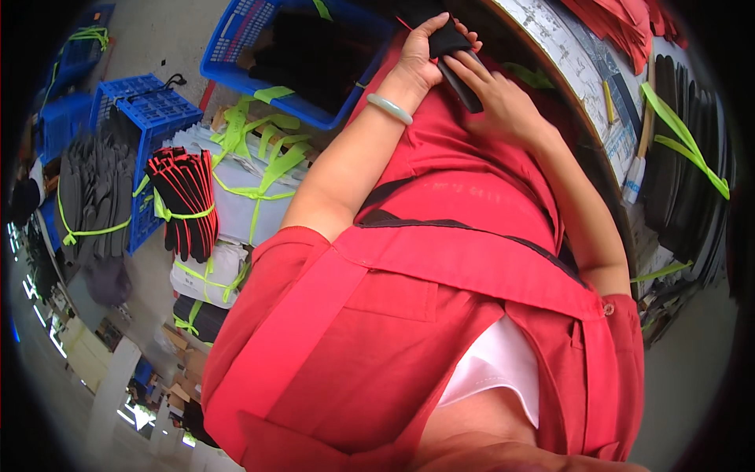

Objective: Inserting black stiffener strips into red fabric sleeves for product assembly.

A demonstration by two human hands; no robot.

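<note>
Near the top centre, in front of my red apron, my left hand (425,55) is closed around a black fabric piece (448,39). Its fingertips curl over the far side. A long narrow part of this piece hangs down toward me. Across it lie the outstretched fingers of my right hand (502,101), touching the cloth; that thumb is hidden. A pale bangle (390,108) circles my left wrist. Beside my left arm, a blue crate (303,116) holds dark pieces that are hard to make out.
At left are bundled black-and-red fabric pieces (185,200), grey bundles (94,185), and another blue crate (149,110). Tied pale packages (252,200) stand nearer me. A worn worktable (566,59) curves along the right, bearing red cloth (613,27) and black strips (684,157).
</note>
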